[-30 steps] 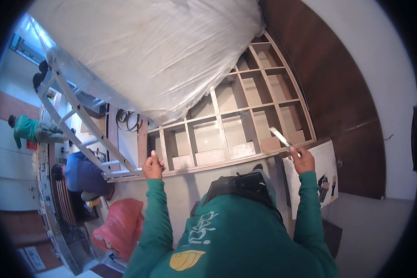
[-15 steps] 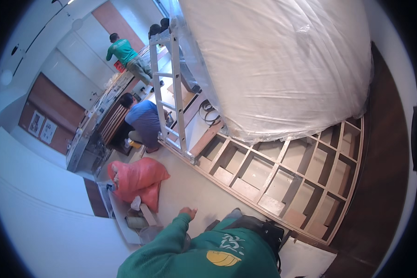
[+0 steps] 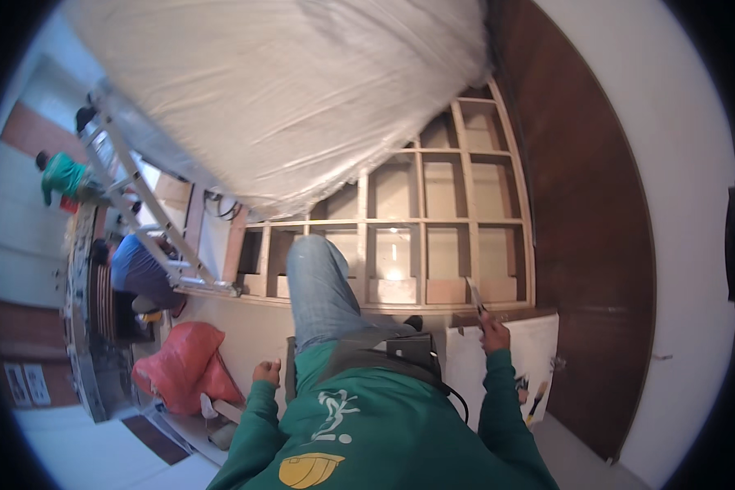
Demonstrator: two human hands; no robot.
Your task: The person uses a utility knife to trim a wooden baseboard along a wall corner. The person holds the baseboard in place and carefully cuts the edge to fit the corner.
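My right hand grips a slim, pale flat tool pointed at the front edge of a wooden grid frame with open compartments. Below that hand, a white sheet holds brushes and small dark items. My left hand is low beside my hip, fingers curled; whatever it holds, if anything, is too small to make out. My raised jeans-clad knee is in front of the frame. A plastic-covered bulky item lies across the frame's back part.
An aluminium ladder leans at the frame's left end. A crouching co-worker in blue and another in green are further left. A red sack lies on the floor. A dark brown panel runs along the right.
The view swung left half a second ago and has swung back toward the frame. My leg has come up in front of the frame, and both hands sit lower than a second ago.
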